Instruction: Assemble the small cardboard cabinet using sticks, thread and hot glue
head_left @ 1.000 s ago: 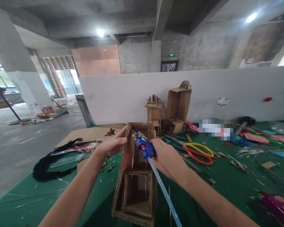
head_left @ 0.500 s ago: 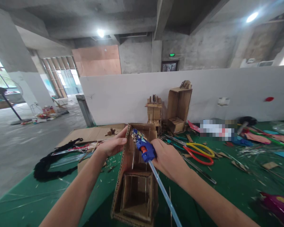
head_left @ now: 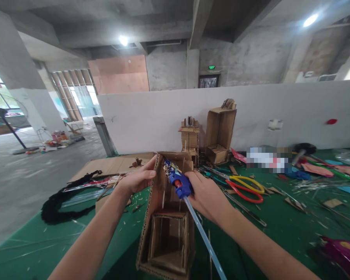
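Note:
My left hand grips the upper left wall of a long cardboard box, thumb on the near side and fingers behind. The box tilts toward me, and a smaller cardboard box is set in its lower end. Thin sticks run lengthwise inside. My right hand is closed round a blue hot glue gun, whose tip points into the upper left part of the box. A long translucent glue stick trails from the gun's back toward me. The trigger side is hidden by my fingers.
Scissors with yellow and red handles lie right of my hand. Two cardboard models, one short and one tall, stand by the white partition. A black fuzzy coil lies left; a purple tool sits front right among scraps.
The glue gun and my right hand have shifted very slightly right within the box. My left hand keeps its hold on the box wall.

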A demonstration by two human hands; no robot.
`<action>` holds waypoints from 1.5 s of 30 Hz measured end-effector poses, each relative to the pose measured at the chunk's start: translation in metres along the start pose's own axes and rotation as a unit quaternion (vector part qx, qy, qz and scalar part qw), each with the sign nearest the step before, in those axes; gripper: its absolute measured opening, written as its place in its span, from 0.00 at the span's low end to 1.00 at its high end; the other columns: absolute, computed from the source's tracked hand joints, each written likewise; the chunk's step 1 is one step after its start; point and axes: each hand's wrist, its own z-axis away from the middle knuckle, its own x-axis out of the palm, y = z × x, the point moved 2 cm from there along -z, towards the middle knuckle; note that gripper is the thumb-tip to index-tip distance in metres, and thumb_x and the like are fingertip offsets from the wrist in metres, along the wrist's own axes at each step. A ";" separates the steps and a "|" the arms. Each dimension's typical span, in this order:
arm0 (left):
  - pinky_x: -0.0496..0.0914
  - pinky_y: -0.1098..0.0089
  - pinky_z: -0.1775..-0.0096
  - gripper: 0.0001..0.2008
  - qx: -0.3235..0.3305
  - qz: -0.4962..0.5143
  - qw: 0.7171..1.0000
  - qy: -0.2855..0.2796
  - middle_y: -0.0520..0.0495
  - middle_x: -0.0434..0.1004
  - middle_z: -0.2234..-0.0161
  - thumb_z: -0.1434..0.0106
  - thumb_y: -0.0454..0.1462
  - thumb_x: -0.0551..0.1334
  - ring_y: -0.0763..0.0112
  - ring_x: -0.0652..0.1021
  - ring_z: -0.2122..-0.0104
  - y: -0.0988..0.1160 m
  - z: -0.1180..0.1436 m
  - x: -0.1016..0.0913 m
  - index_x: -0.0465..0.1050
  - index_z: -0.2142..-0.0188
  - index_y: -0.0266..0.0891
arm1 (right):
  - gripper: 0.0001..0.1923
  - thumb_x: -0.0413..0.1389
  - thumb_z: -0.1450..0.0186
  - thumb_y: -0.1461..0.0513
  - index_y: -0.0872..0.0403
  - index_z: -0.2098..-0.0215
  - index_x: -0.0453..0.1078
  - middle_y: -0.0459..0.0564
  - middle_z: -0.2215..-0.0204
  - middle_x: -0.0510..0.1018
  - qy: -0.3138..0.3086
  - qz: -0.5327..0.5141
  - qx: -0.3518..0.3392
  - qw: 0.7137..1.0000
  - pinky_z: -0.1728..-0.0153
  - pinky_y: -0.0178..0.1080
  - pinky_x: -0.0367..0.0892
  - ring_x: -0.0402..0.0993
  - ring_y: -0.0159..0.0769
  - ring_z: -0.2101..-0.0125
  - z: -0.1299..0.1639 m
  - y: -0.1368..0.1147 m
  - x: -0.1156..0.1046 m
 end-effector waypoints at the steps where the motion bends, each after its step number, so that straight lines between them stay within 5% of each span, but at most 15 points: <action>1: 0.70 0.67 0.52 0.44 0.004 -0.004 1.000 -0.004 0.46 0.65 0.41 0.50 0.42 0.67 0.55 0.69 0.45 0.001 0.000 0.000 0.49 0.37 0.50 | 0.08 0.50 0.36 0.61 0.55 0.59 0.61 0.50 0.66 0.73 -0.002 0.002 0.005 1.000 0.75 0.38 0.59 0.73 0.40 0.71 0.000 0.000 0.000; 10: 0.58 0.62 0.41 0.45 0.056 -0.083 0.995 -0.022 0.45 0.65 0.42 0.53 0.43 0.70 0.51 0.62 0.41 0.028 0.005 0.022 0.54 0.38 0.45 | 0.09 0.50 0.35 0.57 0.55 0.64 0.62 0.52 0.69 0.73 0.044 0.029 -0.024 0.998 0.78 0.37 0.59 0.72 0.40 0.72 0.002 -0.004 -0.005; 19: 0.50 0.59 0.38 0.47 0.053 -0.115 0.992 0.025 0.44 0.60 0.39 0.55 0.45 0.70 0.50 0.52 0.37 0.022 0.007 0.010 0.53 0.38 0.44 | 0.10 0.54 0.37 0.58 0.56 0.63 0.63 0.51 0.70 0.73 0.044 0.019 -0.063 0.997 0.78 0.36 0.58 0.71 0.37 0.74 0.003 -0.008 -0.011; 25: 0.58 0.59 0.42 0.43 0.075 -0.093 0.992 -0.046 0.43 0.68 0.44 0.52 0.43 0.69 0.49 0.64 0.42 0.027 0.005 0.021 0.55 0.38 0.44 | 0.09 0.51 0.35 0.57 0.55 0.67 0.61 0.49 0.71 0.72 0.013 0.059 -0.051 0.997 0.77 0.37 0.59 0.72 0.38 0.73 0.003 -0.003 -0.003; 34: 0.57 0.61 0.41 0.42 0.073 -0.091 0.993 -0.023 0.44 0.65 0.42 0.52 0.43 0.69 0.51 0.60 0.40 0.029 0.007 0.022 0.57 0.39 0.44 | 0.09 0.51 0.35 0.58 0.57 0.64 0.63 0.52 0.68 0.73 -0.004 0.051 -0.024 0.998 0.75 0.37 0.62 0.73 0.39 0.70 0.001 -0.006 -0.005; 40: 0.65 0.63 0.46 0.43 0.059 -0.072 0.996 -0.014 0.45 0.68 0.44 0.52 0.43 0.68 0.52 0.68 0.44 0.028 0.008 0.017 0.53 0.38 0.45 | 0.16 0.50 0.36 0.58 0.59 0.53 0.63 0.56 0.64 0.75 0.040 0.011 -0.048 0.998 0.73 0.39 0.64 0.74 0.42 0.67 0.005 -0.001 -0.006; 45: 0.73 0.64 0.58 0.46 0.024 -0.034 0.999 0.010 0.44 0.76 0.52 0.55 0.48 0.68 0.52 0.76 0.54 0.023 0.009 0.008 0.53 0.38 0.45 | 0.15 0.50 0.39 0.60 0.56 0.54 0.64 0.56 0.63 0.77 0.110 -0.062 -0.101 0.987 0.71 0.37 0.63 0.74 0.40 0.65 0.011 0.011 -0.008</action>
